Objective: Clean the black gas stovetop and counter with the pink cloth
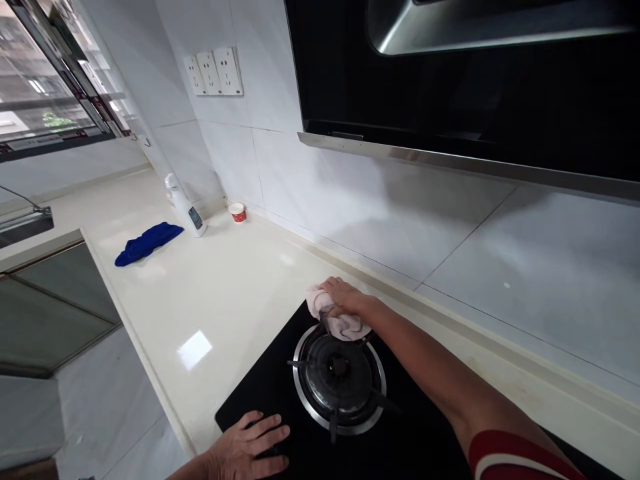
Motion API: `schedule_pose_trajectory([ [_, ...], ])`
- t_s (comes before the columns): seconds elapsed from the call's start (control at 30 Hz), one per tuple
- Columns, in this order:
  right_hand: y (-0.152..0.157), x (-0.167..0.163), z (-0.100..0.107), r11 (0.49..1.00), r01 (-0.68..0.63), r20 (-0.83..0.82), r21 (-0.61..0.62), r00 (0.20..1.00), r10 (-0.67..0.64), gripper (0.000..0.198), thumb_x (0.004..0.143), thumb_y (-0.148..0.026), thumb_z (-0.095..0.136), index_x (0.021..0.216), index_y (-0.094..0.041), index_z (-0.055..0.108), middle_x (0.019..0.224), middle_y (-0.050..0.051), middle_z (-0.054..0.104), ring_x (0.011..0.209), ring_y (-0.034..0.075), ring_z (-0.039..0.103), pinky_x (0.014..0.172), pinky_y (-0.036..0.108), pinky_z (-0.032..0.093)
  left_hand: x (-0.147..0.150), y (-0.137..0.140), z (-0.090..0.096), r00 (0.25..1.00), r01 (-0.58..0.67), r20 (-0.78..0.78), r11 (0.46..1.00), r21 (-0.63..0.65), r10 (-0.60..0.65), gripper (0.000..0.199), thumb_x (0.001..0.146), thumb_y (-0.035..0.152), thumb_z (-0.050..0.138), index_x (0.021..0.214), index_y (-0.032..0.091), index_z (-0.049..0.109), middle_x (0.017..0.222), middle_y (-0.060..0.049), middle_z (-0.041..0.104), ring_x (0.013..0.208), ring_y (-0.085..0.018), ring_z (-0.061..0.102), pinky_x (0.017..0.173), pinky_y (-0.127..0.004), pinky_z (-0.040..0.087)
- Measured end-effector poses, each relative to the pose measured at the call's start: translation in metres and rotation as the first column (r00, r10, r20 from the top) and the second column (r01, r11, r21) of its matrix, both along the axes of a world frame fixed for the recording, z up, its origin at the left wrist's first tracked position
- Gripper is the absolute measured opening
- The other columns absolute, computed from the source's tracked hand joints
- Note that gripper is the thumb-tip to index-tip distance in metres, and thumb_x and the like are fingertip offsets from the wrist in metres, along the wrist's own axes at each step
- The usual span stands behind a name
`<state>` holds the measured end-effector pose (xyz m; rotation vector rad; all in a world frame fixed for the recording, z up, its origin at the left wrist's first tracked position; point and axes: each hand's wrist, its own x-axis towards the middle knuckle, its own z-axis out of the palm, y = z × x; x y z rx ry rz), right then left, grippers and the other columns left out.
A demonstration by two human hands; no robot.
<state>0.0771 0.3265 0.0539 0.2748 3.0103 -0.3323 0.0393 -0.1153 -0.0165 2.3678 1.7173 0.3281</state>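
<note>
My right hand (343, 295) presses a pale pink cloth (346, 327) against the far corner of the black gas cooktop (270, 380), behind the burner. Its fingers are curled over the cloth, and part of the cloth is hidden under them. Beside the cloth is the round gas burner (340, 373), with a steel ring and black pan supports around it. My left hand (250, 445) rests with fingers spread on the near left edge of the cooktop and holds nothing.
On the cream countertop (215, 293) lie a blue cloth (149, 243), a white spray bottle (187, 210) and a small red and white cup (237, 213). A black range hood (450, 93) hangs above the cooktop. The sink (25, 227) is at far left.
</note>
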Motion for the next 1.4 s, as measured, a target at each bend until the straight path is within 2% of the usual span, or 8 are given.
schedule_pose_trajectory([
  [0.2, 0.035, 0.078, -0.002, 0.986, 0.156, 0.046, 0.052, 0.986, -0.158, 0.081, 0.062, -0.027, 0.083, 0.136, -0.018, 0.050, 0.127, 0.011, 0.052, 0.118, 0.027, 0.047, 0.099, 0.034, 0.037, 0.001, 0.004, 0.005, 1.000, 0.006, -0.007, 1.000, 0.009, -0.006, 0.071, 0.076, 0.031, 0.063, 0.143, 0.036, 0.040, 0.157, -0.001, 0.039, 0.141, -0.032, 0.040, 0.112, -0.051, 0.033],
  [0.33, 0.030, 0.143, -0.003, 0.950, 0.288, 0.043, 0.118, 0.955, -0.295, 0.072, 0.068, -0.023, 0.077, 0.135, -0.012, 0.052, 0.126, 0.016, 0.053, 0.117, 0.030, 0.047, 0.100, 0.037, 0.037, 0.003, 0.005, 0.006, 1.000, -0.010, -0.026, 0.996, 0.092, 0.013, 0.067, 0.075, 0.030, 0.063, 0.139, 0.036, 0.045, 0.156, -0.001, 0.042, 0.139, -0.031, 0.043, 0.111, -0.049, 0.033],
  [0.53, -0.038, 0.210, -0.013, 0.889, 0.433, -0.004, 0.146, 0.899, -0.437, 0.065, 0.082, -0.034, 0.065, 0.144, -0.026, 0.045, 0.144, 0.014, 0.044, 0.127, 0.034, 0.040, 0.104, 0.045, 0.034, 0.007, 0.006, 0.003, 0.997, -0.024, -0.070, 0.986, 0.164, 0.036, 0.063, 0.074, 0.026, 0.061, 0.136, 0.035, 0.050, 0.156, -0.001, 0.042, 0.138, -0.030, 0.043, 0.110, -0.049, 0.033],
  [0.67, -0.097, 0.248, -0.031, 0.862, 0.492, -0.028, 0.121, 0.870, -0.492, 0.073, 0.076, -0.019, 0.062, 0.146, -0.032, 0.043, 0.154, 0.006, 0.036, 0.137, 0.031, 0.032, 0.112, 0.044, 0.027, 0.009, 0.006, -0.001, 0.993, -0.093, -0.062, 0.983, 0.158, 0.104, 0.058, 0.076, 0.026, 0.061, 0.133, 0.035, 0.051, 0.154, -0.001, 0.044, 0.139, -0.031, 0.041, 0.111, -0.052, 0.030],
  [0.8, -0.126, 0.280, -0.041, 0.859, 0.510, -0.039, 0.050, 0.860, -0.508, 0.070, 0.073, -0.017, 0.059, 0.141, -0.031, 0.049, 0.147, 0.007, 0.044, 0.128, 0.031, 0.042, 0.105, 0.041, 0.034, 0.002, 0.007, -0.002, 0.997, -0.012, -0.076, 0.990, 0.139, 0.023, 0.061, 0.079, 0.029, 0.062, 0.137, 0.036, 0.048, 0.155, -0.002, 0.042, 0.139, -0.030, 0.042, 0.110, -0.049, 0.032],
  [1.0, -0.103, 0.254, -0.025, 0.762, 0.639, -0.050, 0.104, 0.768, -0.638, 0.055, 0.082, -0.042, 0.063, 0.134, -0.026, 0.055, 0.122, 0.011, 0.056, 0.111, 0.031, 0.051, 0.090, 0.039, 0.040, -0.002, 0.008, -0.007, 0.995, 0.005, -0.098, 0.984, 0.176, 0.012, 0.063, 0.077, 0.030, 0.063, 0.138, 0.035, 0.047, 0.156, -0.002, 0.040, 0.139, -0.031, 0.041, 0.109, -0.050, 0.034],
  [1.2, -0.079, 0.206, -0.014, 0.868, 0.490, -0.077, 0.085, 0.872, -0.484, 0.056, 0.084, -0.040, 0.064, 0.137, -0.030, 0.051, 0.137, 0.007, 0.052, 0.122, 0.028, 0.045, 0.096, 0.039, 0.036, -0.001, 0.007, -0.012, 0.995, -0.006, -0.099, 0.985, 0.173, 0.024, 0.064, 0.075, 0.028, 0.063, 0.137, 0.034, 0.047, 0.155, -0.002, 0.042, 0.139, -0.032, 0.041, 0.109, -0.052, 0.033],
  [1.4, -0.058, 0.176, -0.015, 0.831, 0.547, -0.130, 0.104, 0.836, -0.534, 0.053, 0.087, -0.028, 0.058, 0.139, -0.029, 0.049, 0.140, 0.006, 0.052, 0.124, 0.027, 0.045, 0.101, 0.039, 0.034, -0.001, 0.007, -0.010, 0.994, -0.008, -0.109, 0.989, 0.150, 0.024, 0.066, 0.073, 0.025, 0.062, 0.137, 0.034, 0.047, 0.156, -0.003, 0.041, 0.141, -0.032, 0.039, 0.108, -0.052, 0.032],
])
